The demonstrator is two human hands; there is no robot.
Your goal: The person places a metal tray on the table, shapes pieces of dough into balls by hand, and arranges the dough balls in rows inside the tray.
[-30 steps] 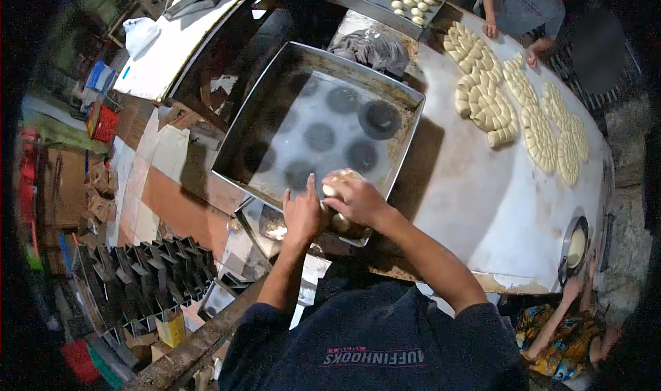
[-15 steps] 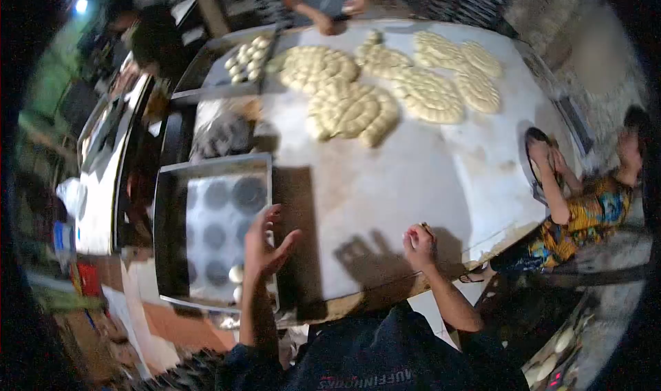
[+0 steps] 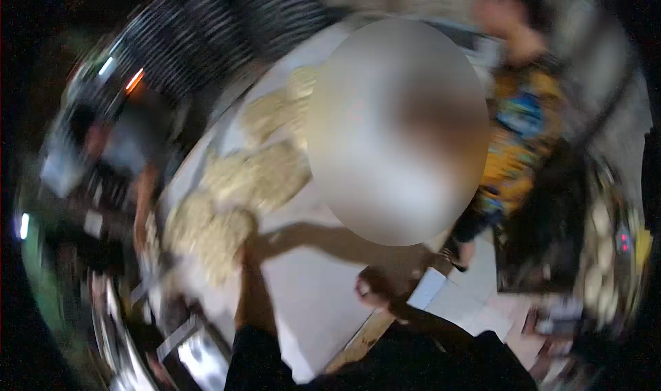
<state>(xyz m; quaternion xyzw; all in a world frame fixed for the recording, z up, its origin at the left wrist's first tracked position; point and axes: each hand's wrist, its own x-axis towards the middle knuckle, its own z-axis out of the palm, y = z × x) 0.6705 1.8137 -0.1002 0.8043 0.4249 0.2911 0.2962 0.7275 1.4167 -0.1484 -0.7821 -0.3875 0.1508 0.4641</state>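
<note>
My left arm stretches forward over the table, and my left hand (image 3: 246, 248) is at the near edge of a pile of pale dough pieces (image 3: 213, 243). Blur hides its fingers, so I cannot tell whether it grips any dough. Low over the table's near edge, my right hand (image 3: 372, 287) has its fingers curled in. What it holds, if anything, does not show. Beyond the nearest pile lie more dough piles (image 3: 258, 177), laid in packed coils and smeared by the camera's motion.
A person in a yellow patterned garment (image 3: 523, 126) stands at the table's right side. Another person's arm (image 3: 144, 205) shows at the left. A metal tray (image 3: 200, 353) lies low at the left. A blurred oval covers part of the table.
My view has swung to the right. My left hand has gone from above the tray to the dough pile. My right hand remains near the table's front edge, fingers curled.
</note>
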